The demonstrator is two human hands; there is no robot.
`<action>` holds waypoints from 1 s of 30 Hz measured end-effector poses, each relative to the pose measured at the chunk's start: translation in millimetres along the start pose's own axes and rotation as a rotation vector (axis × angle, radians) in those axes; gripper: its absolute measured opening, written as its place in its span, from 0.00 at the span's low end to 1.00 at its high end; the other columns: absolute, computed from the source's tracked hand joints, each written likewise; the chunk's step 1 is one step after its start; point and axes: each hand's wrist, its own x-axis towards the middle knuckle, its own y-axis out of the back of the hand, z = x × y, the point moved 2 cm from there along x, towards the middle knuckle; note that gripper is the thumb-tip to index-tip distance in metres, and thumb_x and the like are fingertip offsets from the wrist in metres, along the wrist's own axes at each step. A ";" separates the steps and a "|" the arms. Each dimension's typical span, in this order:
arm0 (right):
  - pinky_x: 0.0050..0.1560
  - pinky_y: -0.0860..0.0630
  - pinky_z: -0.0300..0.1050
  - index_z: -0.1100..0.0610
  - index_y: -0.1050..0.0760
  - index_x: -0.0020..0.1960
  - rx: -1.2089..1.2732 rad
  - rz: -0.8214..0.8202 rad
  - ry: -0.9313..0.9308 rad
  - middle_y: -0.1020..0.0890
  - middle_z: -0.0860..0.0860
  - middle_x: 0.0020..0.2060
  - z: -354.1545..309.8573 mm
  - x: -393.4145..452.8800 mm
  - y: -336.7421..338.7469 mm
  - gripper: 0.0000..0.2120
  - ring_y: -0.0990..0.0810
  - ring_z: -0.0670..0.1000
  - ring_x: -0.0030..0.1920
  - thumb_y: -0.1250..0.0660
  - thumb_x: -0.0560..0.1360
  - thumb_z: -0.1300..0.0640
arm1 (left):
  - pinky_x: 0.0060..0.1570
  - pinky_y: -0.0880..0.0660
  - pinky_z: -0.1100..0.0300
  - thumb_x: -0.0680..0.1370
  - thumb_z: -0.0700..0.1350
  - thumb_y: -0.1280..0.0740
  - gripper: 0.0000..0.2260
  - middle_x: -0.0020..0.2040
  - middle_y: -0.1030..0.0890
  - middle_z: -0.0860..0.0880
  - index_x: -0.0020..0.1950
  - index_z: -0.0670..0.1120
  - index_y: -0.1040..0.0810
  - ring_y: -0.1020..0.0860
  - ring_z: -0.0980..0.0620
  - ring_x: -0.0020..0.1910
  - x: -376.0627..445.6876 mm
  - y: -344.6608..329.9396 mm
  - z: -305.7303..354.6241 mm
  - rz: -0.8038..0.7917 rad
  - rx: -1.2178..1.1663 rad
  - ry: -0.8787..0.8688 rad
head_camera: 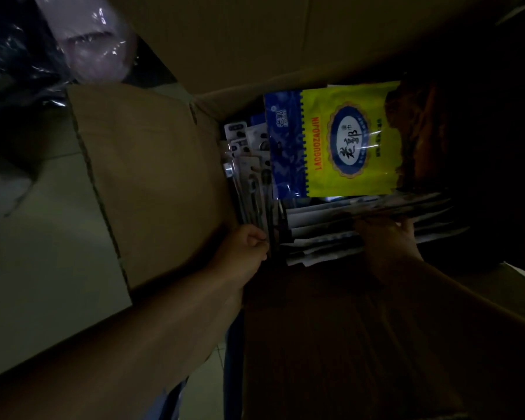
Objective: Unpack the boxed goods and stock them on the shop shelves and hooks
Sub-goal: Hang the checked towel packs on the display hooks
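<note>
Both hands (pixel 246 244) in open carton (pixel 152 177)

Yellow packet (pixel 350 140) with red lettering, dark blue oval emblem, patterned blue strip along its left; plain brown cardboard flap (pixel 152 183); pale pink wrapped bundle (pixel 94 47); white-edged packs (pixel 322 234).
</note>
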 end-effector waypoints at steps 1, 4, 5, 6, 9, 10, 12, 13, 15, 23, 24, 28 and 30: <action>0.73 0.52 0.54 0.48 0.33 0.68 -0.006 0.019 -0.006 0.29 0.49 0.68 -2.2 1.3 -1.5 0.20 0.36 0.52 0.71 0.41 0.77 0.58 | 0.39 0.31 0.64 0.79 0.36 0.39 0.07 0.42 0.24 0.49 0.46 0.48 0.28 0.24 0.49 0.47 -0.8 -0.4 -1.2 -0.004 0.013 -0.008; 0.72 0.48 0.52 0.49 0.28 0.63 -0.028 0.096 0.029 0.24 0.49 0.63 -8.1 1.5 -5.8 0.15 0.31 0.53 0.67 0.42 0.78 0.57 | 0.38 0.31 0.64 0.79 0.36 0.39 0.10 0.41 0.24 0.49 0.43 0.51 0.29 0.24 0.49 0.46 -4.9 -1.2 -2.5 -0.026 0.036 -0.023; 0.71 0.45 0.50 0.49 0.27 0.62 -0.020 0.120 0.049 0.23 0.50 0.62 -8.4 0.5 -7.2 0.14 0.29 0.54 0.66 0.41 0.77 0.57 | 0.38 0.31 0.65 0.79 0.37 0.39 0.10 0.43 0.23 0.48 0.43 0.51 0.29 0.24 0.50 0.46 -6.4 -0.4 -2.0 -0.030 0.038 -0.026; 0.70 0.42 0.50 0.51 0.26 0.61 0.011 0.145 0.067 0.22 0.51 0.61 -8.0 -1.3 -7.0 0.14 0.28 0.56 0.65 0.39 0.77 0.57 | 0.38 0.31 0.65 0.79 0.37 0.39 0.09 0.45 0.23 0.47 0.43 0.50 0.29 0.24 0.50 0.45 -8.4 1.2 -0.9 -0.034 0.028 -0.030; 0.65 0.34 0.50 0.55 0.22 0.59 0.165 0.195 0.068 0.20 0.56 0.58 -1.4 -12.5 4.1 0.14 0.26 0.60 0.61 0.35 0.74 0.59 | 0.39 0.30 0.65 0.80 0.37 0.39 0.07 0.51 0.22 0.44 0.46 0.49 0.28 0.23 0.55 0.41 -15.1 7.9 1.5 -0.040 -0.014 -0.026; 0.64 0.31 0.49 0.54 0.22 0.61 0.196 0.183 0.075 0.20 0.56 0.58 1.3 -19.8 11.3 0.16 0.25 0.60 0.61 0.35 0.74 0.59 | 0.40 0.29 0.65 0.80 0.38 0.39 0.06 0.52 0.22 0.44 0.46 0.48 0.28 0.24 0.56 0.40 -19.4 10.3 2.4 -0.042 -0.027 -0.021; 0.61 0.30 0.47 0.52 0.26 0.66 0.274 0.164 0.089 0.22 0.54 0.62 9.2 -37.7 27.2 0.19 0.25 0.58 0.62 0.36 0.75 0.59 | 0.40 0.29 0.64 0.80 0.37 0.39 0.07 0.51 0.22 0.44 0.46 0.48 0.28 0.24 0.56 0.39 -29.1 14.2 3.9 -0.026 -0.045 -0.014; 0.61 0.31 0.46 0.52 0.28 0.68 0.323 0.144 0.081 0.24 0.54 0.64 13.7 -48.2 36.7 0.21 0.26 0.57 0.63 0.36 0.76 0.60 | 0.41 0.28 0.63 0.80 0.37 0.39 0.06 0.50 0.23 0.44 0.46 0.47 0.28 0.24 0.55 0.40 -35.5 16.3 5.5 -0.020 -0.054 -0.011; 0.57 0.30 0.46 0.54 0.29 0.69 0.444 0.160 0.045 0.23 0.56 0.63 22.1 -69.3 55.6 0.21 0.25 0.57 0.62 0.36 0.77 0.63 | 0.47 0.26 0.58 0.80 0.36 0.39 0.06 0.49 0.23 0.45 0.47 0.47 0.27 0.23 0.54 0.41 -49.9 22.2 10.4 -0.011 -0.070 -0.009; 0.47 0.19 0.51 0.55 0.22 0.53 1.495 0.244 -0.088 0.15 0.50 0.45 49.9 -134.5 111.3 0.08 0.16 0.54 0.48 0.30 0.74 0.60 | 0.60 0.26 0.53 0.76 0.43 0.31 0.10 0.53 0.23 0.53 0.52 0.54 0.27 0.24 0.51 0.57 -109.8 53.8 68.0 -0.032 -0.072 -0.122; 0.42 0.18 0.47 0.56 0.21 0.53 1.622 0.203 -0.079 0.14 0.50 0.44 48.4 -141.5 119.9 0.08 0.15 0.52 0.46 0.31 0.74 0.60 | 0.58 0.27 0.57 0.75 0.46 0.30 0.13 0.55 0.24 0.56 0.55 0.55 0.29 0.26 0.53 0.59 -118.1 55.2 80.5 -0.060 -0.086 -0.157; 0.38 0.18 0.45 0.58 0.21 0.54 1.902 0.040 -0.079 0.14 0.51 0.47 40.7 -163.0 143.8 0.10 0.15 0.51 0.45 0.31 0.73 0.59 | 0.44 0.28 0.68 0.67 0.53 0.25 0.28 0.56 0.24 0.59 0.64 0.55 0.32 0.24 0.57 0.54 -148.7 52.8 125.1 -0.228 -0.175 -0.212; 0.42 0.18 0.47 0.59 0.22 0.56 1.975 -0.003 -0.084 0.15 0.54 0.50 38.2 -172.3 150.2 0.13 0.15 0.53 0.48 0.32 0.72 0.59 | 0.45 0.22 0.64 0.56 0.57 0.19 0.39 0.54 0.18 0.53 0.63 0.49 0.27 0.19 0.52 0.52 -159.4 54.9 141.1 -0.341 -0.174 -0.216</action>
